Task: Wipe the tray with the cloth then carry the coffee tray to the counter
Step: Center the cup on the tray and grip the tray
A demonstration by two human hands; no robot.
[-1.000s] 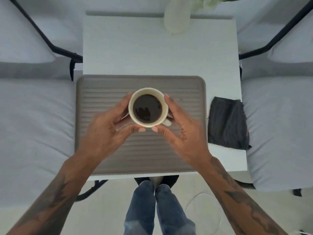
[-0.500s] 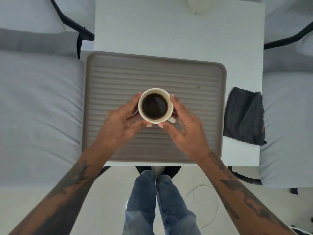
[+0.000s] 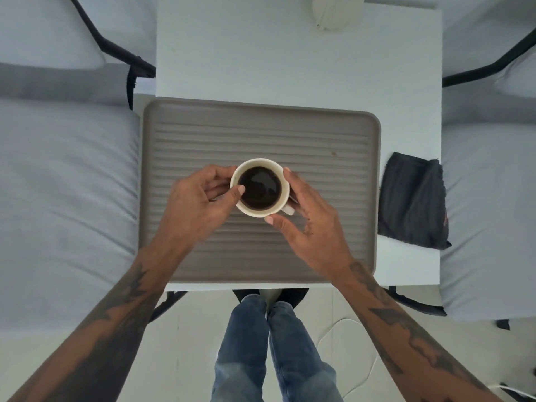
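Two grey seats flank me, one [image 3: 66,181] on my left and one [image 3: 490,216] on my right, each with a black frame bar running away behind it. Between them stands the white table [image 3: 290,59], and at its far edge sits a pale rounded thing [image 3: 336,11] that I cannot make out. My legs in blue jeans [image 3: 269,352] stand at the near edge, with a white cord [image 3: 330,329] on the floor just to my right.

The tray [image 3: 261,132], brownish grey with ribs running across it and rounded corners, lies on the near part of the table, its left edge reaching out to the table's left side. A small dark speck [image 3: 334,154] shows on the ribs toward its far right.

The cloth [image 3: 412,201], dark grey and folded, lies on the table just beside the tray's right rim, near the table's right edge, and neither hand touches it.

The cup [image 3: 260,187], cream-coloured and full of dark coffee, is over the middle of the tray; whether it rests on the ribs or is lifted off them I cannot tell. My left hand [image 3: 200,204] grips it from the left, fingers curled round the wall and thumb laid over the rim. My right hand [image 3: 313,224] holds it from the right, fingers along the far side and thumb pressed against the near side, just beside the cup's handle [image 3: 288,209], which points toward my right hand.
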